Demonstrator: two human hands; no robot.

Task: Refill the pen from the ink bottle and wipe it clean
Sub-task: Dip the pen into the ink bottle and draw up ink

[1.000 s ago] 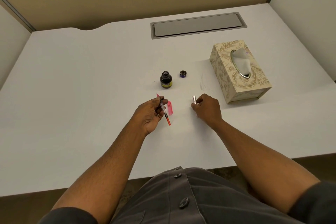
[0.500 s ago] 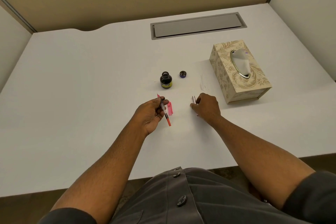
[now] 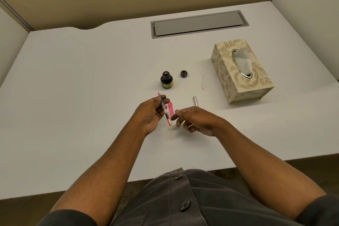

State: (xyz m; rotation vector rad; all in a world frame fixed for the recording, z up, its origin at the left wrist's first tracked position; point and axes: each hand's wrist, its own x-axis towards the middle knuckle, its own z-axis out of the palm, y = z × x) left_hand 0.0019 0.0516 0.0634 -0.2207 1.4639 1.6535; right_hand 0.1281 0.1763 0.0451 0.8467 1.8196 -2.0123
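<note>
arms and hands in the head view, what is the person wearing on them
Both forearms are bare from wrist to near the elbow. Dark grey sleeves show only at the bottom corners of the picture, pushed or cut short. The left hand and right hand wear no gloves; no rings, watch or bands can be seen. The sleeves match a dark grey buttoned shirt.

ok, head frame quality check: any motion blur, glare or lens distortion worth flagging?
Head view: the right hand is motion-smeared at the fingers, while the left hand holding the clear pen with orange grip is sharp. Lighting is soft and even, with a faint shadow beside the cream patterned tissue box and no strong glare on the white desk. Wide-angle bowing shows at the desk's edges.
</note>
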